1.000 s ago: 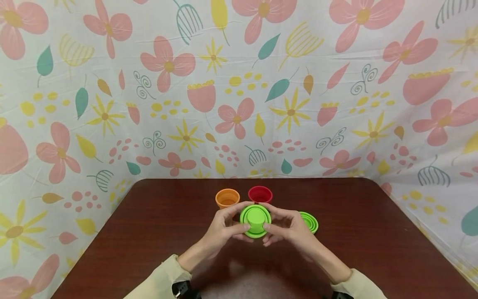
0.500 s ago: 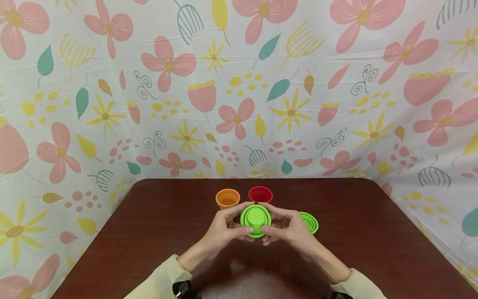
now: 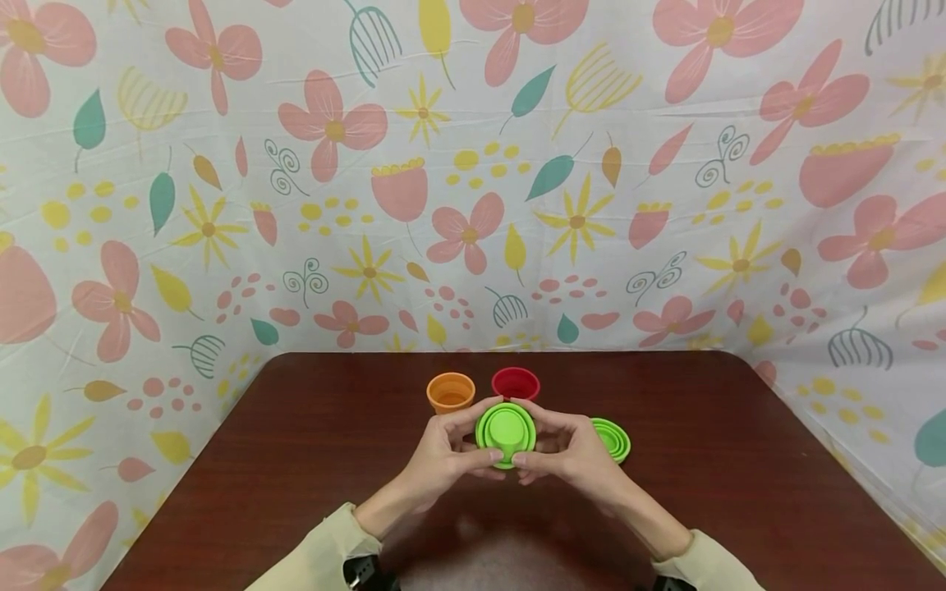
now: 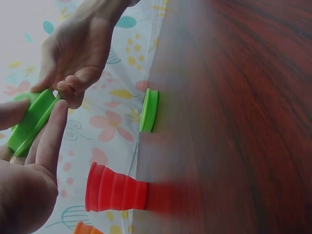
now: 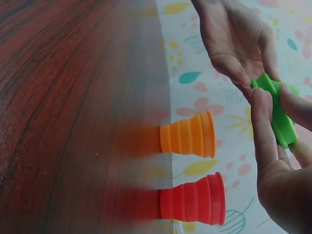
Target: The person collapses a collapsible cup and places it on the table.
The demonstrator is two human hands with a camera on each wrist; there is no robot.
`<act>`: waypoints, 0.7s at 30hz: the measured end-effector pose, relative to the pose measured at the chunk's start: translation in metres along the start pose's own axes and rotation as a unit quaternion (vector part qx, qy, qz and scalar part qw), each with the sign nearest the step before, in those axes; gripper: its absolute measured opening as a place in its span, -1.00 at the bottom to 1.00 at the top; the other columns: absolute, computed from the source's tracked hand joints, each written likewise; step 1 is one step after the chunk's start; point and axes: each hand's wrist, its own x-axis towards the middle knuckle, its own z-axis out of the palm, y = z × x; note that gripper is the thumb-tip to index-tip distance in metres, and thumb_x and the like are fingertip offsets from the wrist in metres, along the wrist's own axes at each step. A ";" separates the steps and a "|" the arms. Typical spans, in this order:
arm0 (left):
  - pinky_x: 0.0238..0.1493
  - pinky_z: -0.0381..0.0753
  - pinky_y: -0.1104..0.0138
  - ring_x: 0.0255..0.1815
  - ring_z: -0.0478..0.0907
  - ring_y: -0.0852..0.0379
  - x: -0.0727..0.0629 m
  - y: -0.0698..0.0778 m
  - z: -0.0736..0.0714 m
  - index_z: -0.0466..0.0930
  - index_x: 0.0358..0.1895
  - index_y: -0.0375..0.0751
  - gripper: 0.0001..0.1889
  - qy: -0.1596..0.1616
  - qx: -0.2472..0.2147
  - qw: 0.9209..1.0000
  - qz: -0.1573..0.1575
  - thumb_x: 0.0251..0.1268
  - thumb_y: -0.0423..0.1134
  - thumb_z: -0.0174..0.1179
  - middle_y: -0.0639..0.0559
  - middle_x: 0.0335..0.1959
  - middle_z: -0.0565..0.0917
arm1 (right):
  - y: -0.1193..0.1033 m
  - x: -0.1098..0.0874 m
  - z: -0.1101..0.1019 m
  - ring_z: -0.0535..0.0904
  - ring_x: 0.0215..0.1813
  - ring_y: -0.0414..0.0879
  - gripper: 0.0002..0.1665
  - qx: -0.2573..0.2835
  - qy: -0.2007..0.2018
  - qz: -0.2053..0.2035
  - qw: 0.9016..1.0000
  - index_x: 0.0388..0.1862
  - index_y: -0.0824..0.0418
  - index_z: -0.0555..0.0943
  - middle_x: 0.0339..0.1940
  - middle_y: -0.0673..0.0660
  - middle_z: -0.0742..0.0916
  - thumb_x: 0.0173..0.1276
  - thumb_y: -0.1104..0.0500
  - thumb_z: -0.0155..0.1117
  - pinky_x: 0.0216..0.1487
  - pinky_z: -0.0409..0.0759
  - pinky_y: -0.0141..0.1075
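Observation:
Both hands hold a green collapsible cup [image 3: 507,428] above the table, its round base turned toward the head camera and its body partly folded into rings. My left hand [image 3: 442,455] grips the left side, thumb near the cup's lower rim. On the right side my right hand [image 3: 575,453] grips it the same way, and the two thumbs nearly meet. From the left wrist view the cup [image 4: 33,121] looks flattened between thumb and fingers. The right wrist view shows its edge [image 5: 277,112] pinched by both hands.
Behind the hands stand an unfolded orange cup [image 3: 451,392] and an unfolded red cup [image 3: 516,383]. A flattened green cup [image 3: 613,441] lies on the dark wooden table [image 3: 332,492], just right of the right hand. A flowered cloth [image 3: 473,164] hangs behind the table.
The thumbs have slid slightly lower and closer together along the green cup's face. The hands and the cups on the table have otherwise stayed in place.

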 end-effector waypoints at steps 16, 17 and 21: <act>-0.14 0.74 -0.18 -0.03 0.78 -0.03 0.002 -0.007 0.005 0.39 0.54 -0.35 -0.27 0.037 0.018 0.999 0.033 0.26 -0.67 0.25 -0.39 0.31 0.59 | -0.003 0.000 0.005 0.78 -0.31 0.16 -0.16 -0.002 0.036 0.019 0.999 0.54 0.25 0.48 0.03 0.39 0.77 0.27 0.40 0.52 -0.21 0.82 0.06; -0.15 0.74 -0.18 -0.03 0.78 -0.03 0.002 -0.006 0.006 0.39 0.54 -0.36 -0.27 0.041 0.020 0.998 0.033 0.25 -0.67 0.25 -0.38 0.31 0.59 | -0.003 0.000 0.005 0.78 -0.30 0.17 -0.15 -0.001 0.039 0.020 0.999 0.54 0.25 0.48 0.05 0.39 0.76 0.27 0.41 0.52 -0.21 0.82 0.06; -0.15 0.75 -0.16 -0.03 0.78 -0.04 0.002 -0.006 0.008 0.37 0.54 -0.40 -0.26 0.055 0.029 0.998 0.029 0.24 -0.68 0.24 -0.33 0.33 0.60 | -0.001 0.000 0.005 0.77 -0.25 0.28 -0.16 -0.002 0.044 0.021 0.999 0.54 0.23 0.50 0.09 0.38 0.76 0.26 0.41 0.52 -0.21 0.81 0.08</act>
